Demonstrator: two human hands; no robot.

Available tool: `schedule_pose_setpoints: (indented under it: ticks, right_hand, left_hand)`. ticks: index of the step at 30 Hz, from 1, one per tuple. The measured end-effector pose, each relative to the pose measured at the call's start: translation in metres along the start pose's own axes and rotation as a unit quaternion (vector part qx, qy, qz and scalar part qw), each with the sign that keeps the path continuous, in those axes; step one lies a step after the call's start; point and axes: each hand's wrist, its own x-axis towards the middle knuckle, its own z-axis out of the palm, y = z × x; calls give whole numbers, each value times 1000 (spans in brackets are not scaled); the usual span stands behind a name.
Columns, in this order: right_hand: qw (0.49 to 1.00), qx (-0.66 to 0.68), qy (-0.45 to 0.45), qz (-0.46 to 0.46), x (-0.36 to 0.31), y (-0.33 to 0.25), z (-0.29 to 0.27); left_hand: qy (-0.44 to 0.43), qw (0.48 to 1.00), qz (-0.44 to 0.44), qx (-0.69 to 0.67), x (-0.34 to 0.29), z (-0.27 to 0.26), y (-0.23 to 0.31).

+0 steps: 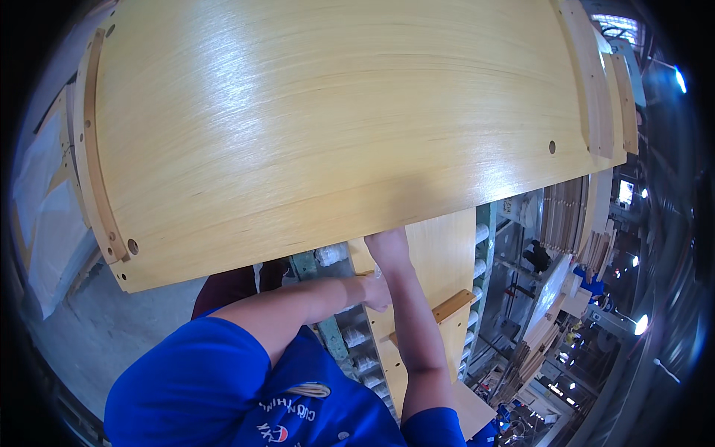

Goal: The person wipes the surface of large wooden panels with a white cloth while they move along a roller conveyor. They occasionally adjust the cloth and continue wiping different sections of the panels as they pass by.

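Although the large yellowish wooden panel [335, 134] takes up most of my view, I can make out both hands close to its near edge. The right hand [389, 247] is up against that edge, its fingers curled and partly hidden, so I cannot tell whether they are grasping the panel. Just below those fingers, beyond the right forearm, I see the left hand [377, 292] by the lower panel [439, 253]; I cannot tell whether its fingers are clenched or released. Far left of the fingers, a wooden batten [89, 149] runs along the large panel's end. Below and right of them, a wooden strip [453, 306] crosses the lower panel, and white-wrapped rollers [480, 266] line its right side.
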Motion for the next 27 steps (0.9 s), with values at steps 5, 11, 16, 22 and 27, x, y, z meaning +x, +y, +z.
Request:
schedule_pose_setpoints:
  ticks: [5, 11, 16, 22, 27]
  right_hand:
    - [988, -64, 101, -94, 2, -2, 10]
    - [995, -61, 80, -3, -9, -13, 6]
    - [986, 23, 166, -3, -31, -20, 21]
    - [956, 142, 258, 7, -51, -5, 51]
    - [915, 233, 329, 19, -52, 1, 75]
  left_hand:
    - [63, 997, 55, 1, 3, 12, -11]
    - [152, 984, 94, -23, -6, -6, 1]
    - [79, 974, 136, 161, -8, -30, 5]
    - [113, 987, 110, -28, -104, -33, 61]
    - [16, 996, -29, 79, -249, -26, 58]
